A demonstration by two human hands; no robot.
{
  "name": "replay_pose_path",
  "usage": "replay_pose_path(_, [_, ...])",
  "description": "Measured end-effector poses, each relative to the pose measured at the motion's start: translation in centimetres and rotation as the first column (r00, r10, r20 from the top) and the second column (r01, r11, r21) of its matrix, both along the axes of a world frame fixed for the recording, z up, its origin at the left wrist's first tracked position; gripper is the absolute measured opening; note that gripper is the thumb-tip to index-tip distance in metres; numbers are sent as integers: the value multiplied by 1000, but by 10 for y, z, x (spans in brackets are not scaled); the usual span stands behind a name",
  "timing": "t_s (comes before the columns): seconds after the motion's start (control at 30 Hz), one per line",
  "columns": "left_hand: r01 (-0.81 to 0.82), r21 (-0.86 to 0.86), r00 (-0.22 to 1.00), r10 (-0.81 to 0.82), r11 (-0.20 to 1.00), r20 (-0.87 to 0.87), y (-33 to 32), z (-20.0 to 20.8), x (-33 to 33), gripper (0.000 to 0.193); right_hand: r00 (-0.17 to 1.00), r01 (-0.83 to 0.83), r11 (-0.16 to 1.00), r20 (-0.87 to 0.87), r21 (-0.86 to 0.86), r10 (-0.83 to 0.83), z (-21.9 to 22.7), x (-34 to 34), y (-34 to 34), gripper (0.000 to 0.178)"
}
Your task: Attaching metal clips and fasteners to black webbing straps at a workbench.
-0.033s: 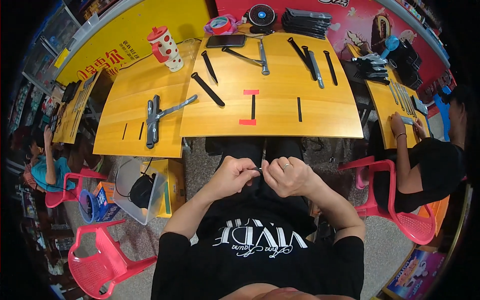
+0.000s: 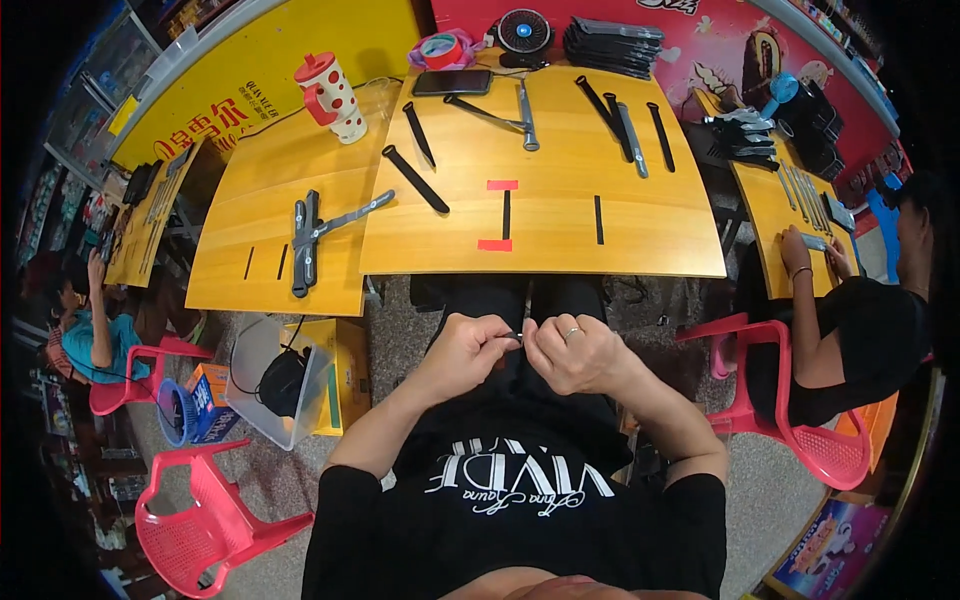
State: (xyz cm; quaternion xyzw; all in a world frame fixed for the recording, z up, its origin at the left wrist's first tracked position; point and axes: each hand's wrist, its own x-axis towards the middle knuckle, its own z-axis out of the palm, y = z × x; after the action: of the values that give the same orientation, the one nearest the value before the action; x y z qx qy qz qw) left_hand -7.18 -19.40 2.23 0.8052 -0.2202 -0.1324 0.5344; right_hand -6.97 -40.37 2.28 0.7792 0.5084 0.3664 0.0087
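Above my lap, in front of the table's near edge, my left hand (image 2: 472, 349) and my right hand (image 2: 575, 353) are drawn close together. Both are closed, thumbs and forefingers pinched toward each other. Between the fingertips shows a small dark thing (image 2: 516, 338), with a pale glint at its right end; most of it is hidden, so its kind cannot be told. A ring sits on a finger of the right hand. On the wooden table (image 2: 450, 255) beyond lie black straps (image 2: 416, 180) and grey straps (image 2: 529, 118), apart from both hands.
Red tape pieces (image 2: 502, 185) frame a black strip on the table. At left lie crossed grey straps (image 2: 309, 240) and a spotted cup (image 2: 335, 100). A phone (image 2: 452, 82), a fan (image 2: 524, 31) and stacked straps (image 2: 612, 45) are behind. Co-workers sit at both sides; a plastic bin (image 2: 282, 385) stands lower left.
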Motion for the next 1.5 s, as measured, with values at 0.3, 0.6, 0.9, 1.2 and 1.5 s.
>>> replay_pose_path(0.3, [-392,-30,804,359,919,474,-24,-29,-8,5,850,520,847,-166,112,-500,-30,-35,54,24])
replay_pose_path(0.6, [-345,-17,821,310,938,479,-10,-29,-4,5,894,357,931,-319,81,-315,-24,-24,35,26])
replay_pose_path(0.9, [-167,22,906,144,986,399,-8,-43,-8,9,792,218,954,-608,208,-48,-25,-4,17,13])
replay_pose_path(1.2, [-342,-609,517,-398,715,-758,19,-33,3,29,575,308,790,-765,529,288,-46,6,15,13])
replay_pose_path(1.5, [-341,-612,690,-251,714,-678,-5,-52,-7,26,724,310,773,-665,553,185,-50,3,20,15])
